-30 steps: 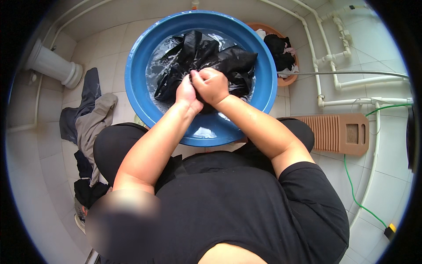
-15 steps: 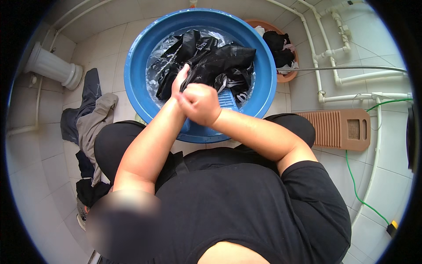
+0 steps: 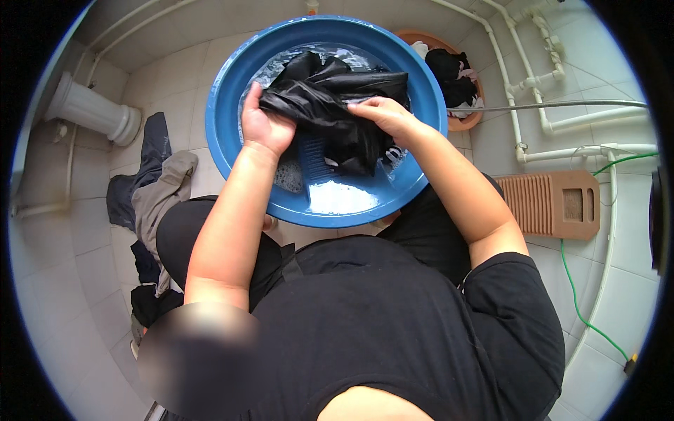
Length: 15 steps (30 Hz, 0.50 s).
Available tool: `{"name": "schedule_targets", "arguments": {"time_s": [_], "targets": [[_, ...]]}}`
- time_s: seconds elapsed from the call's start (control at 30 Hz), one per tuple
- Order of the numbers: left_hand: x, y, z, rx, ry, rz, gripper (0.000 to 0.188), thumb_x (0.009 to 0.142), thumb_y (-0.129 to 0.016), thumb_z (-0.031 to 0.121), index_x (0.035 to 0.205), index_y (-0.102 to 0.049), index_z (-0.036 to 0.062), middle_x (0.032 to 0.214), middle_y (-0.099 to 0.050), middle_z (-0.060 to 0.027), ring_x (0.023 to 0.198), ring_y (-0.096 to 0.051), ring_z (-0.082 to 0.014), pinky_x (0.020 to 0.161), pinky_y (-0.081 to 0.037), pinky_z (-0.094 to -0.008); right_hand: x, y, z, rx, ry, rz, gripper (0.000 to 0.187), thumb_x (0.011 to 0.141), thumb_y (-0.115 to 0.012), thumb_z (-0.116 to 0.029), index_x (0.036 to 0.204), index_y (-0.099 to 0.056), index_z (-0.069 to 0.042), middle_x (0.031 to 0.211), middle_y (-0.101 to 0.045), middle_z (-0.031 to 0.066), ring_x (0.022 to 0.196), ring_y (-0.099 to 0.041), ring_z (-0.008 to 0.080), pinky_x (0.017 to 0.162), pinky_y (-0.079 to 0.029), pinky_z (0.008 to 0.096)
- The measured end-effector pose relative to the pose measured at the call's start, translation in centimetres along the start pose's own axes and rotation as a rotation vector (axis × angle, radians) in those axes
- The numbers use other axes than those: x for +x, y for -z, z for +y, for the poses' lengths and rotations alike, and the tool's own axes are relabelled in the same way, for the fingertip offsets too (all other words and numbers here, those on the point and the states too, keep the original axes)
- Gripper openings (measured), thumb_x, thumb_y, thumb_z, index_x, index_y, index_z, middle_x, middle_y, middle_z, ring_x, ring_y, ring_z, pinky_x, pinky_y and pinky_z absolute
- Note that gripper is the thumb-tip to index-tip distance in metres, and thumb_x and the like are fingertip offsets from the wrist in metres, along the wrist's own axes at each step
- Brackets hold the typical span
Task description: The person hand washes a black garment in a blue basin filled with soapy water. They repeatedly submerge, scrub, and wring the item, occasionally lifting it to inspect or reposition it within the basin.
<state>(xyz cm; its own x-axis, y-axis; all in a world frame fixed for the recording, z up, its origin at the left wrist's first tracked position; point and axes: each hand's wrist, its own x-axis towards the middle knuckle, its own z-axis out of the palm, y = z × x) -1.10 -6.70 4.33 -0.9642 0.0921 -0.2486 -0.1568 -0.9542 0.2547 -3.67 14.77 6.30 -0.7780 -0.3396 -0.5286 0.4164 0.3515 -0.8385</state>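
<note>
Fingers (image 3: 358, 108) of the right hand (image 3: 390, 119) pinch a wet black cloth (image 3: 319, 98); the left hand (image 3: 268, 130) grips its left side, fingertips hidden. It bunches inside a blue tub (image 3: 222, 133) of sudsy water (image 3: 287, 177), the held stretch's long axis running left to right. Dark and pale clothes (image 3: 444, 64) lie in an orange basin (image 3: 463, 125).

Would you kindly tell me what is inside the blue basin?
A wet black cloth, pinched by the right hand, partly covers blue ridges beside sudsy water. The cloth hides fingers of the left hand and whatever lies beneath.
</note>
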Motion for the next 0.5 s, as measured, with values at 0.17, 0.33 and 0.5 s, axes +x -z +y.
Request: {"name": "schedule_targets", "arguments": {"time_s": [0.17, 0.33, 0.5], "targets": [[-1.3, 1.0, -3.4, 0.323, 0.176, 0.052, 0.055, 0.084, -0.055, 0.042, 0.123, -0.046, 0.0047, 0.124, -0.051, -0.0093, 0.116, -0.045, -0.0235, 0.101, -0.029, -0.0413, -0.2, -0.7, -0.6, 0.7, 0.207, -0.302, 0.016, 0.085, -0.056, -0.019, 0.092, -0.06, -0.005, 0.09, -0.064, 0.0065, 0.081, -0.06, 0.016, 0.079, -0.048, 0.0297], [-1.1, 0.6, -2.4, 0.409, 0.162, -0.055, 0.04, 0.089, -0.049, 0.031, 0.12, -0.047, 0.005, 0.118, -0.053, -0.0114, 0.114, -0.046, -0.0241, 0.098, -0.03, -0.0425, 1.5, 1.8, -1.3, 0.766, 0.395, 0.13, 0.018, 0.08, -0.064, -0.012, 0.094, -0.056, -0.003, 0.09, -0.063, 0.0073, 0.082, -0.06, 0.0161, 0.078, -0.048, 0.0304], [-1.2, -1.4, 0.4, 0.236, -0.073, -0.107, 0.049, 0.084, -0.055, 0.035, 0.119, -0.046, 0.0026, 0.119, -0.053, -0.0122, 0.109, -0.051, -0.0269, 0.1, -0.033, -0.041, 1.6, 5.6, -1.3, 0.77, 0.371, 0.312, 0.022, 0.075, -0.066, -0.005, 0.095, -0.056, -0.003, 0.088, -0.061, 0.008, 0.083, -0.058, 0.0174, 0.078, -0.047, 0.0318]]}}
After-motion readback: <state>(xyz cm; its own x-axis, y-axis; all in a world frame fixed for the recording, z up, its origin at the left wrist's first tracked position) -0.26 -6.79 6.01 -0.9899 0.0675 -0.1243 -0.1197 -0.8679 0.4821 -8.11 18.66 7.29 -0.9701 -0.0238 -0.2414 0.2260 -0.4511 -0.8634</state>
